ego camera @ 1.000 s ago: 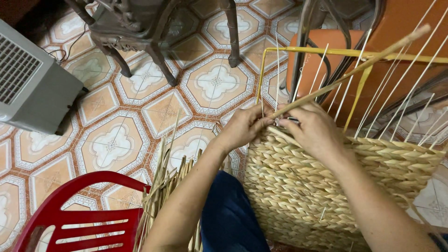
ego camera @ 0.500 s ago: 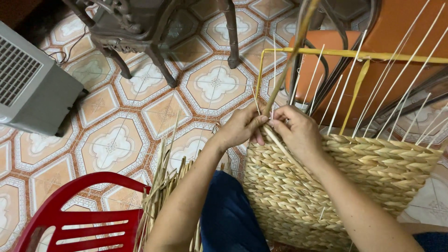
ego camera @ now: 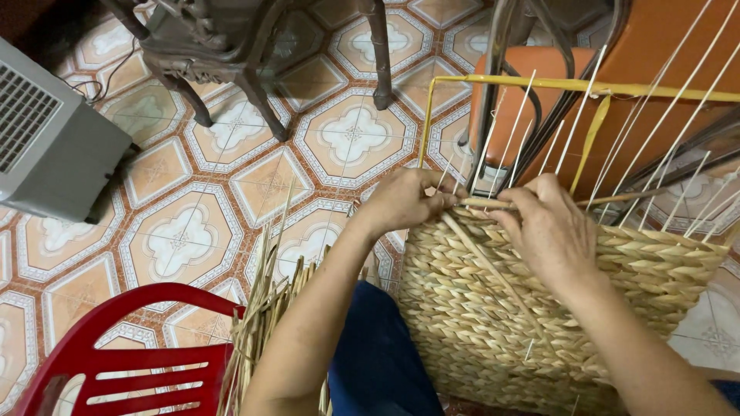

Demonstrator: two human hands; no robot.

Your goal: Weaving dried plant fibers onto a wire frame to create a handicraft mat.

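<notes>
While both hands worked at the upper edge of the woven basket (ego camera: 493,323), the left hand (ego camera: 405,199) was nearly closed, its fingers curled inward and pinching the near end of a twisted straw strand (ego camera: 539,202). The right hand (ego camera: 549,231) was also mostly closed; its fingers bent down over the same strand and pressed it against the top row of the weave, so the palm could not be seen. The strand ran almost level between the two hands and went on to the right, behind the thin white ribs (ego camera: 574,123).

The basket wall was made of thick, flat, braided fibres in pale straw colour, with a rough, ridged surface. It lay directly under both hands and leaned against the person's dark blue trouser leg (ego camera: 374,362). The white ribs rose from the weave, stiff and smooth, up to a yellow metal frame (ego camera: 539,83) with square corners.

To the left of the left forearm stood a loose bundle of dry stalks (ego camera: 266,308), just beside a red plastic chair (ego camera: 116,362) with slots in its seat. A grey box with a grille (ego camera: 46,139) sat well apart at the left on the patterned floor tiles (ego camera: 347,135), and dark carved furniture legs (ego camera: 231,62) stood above.
</notes>
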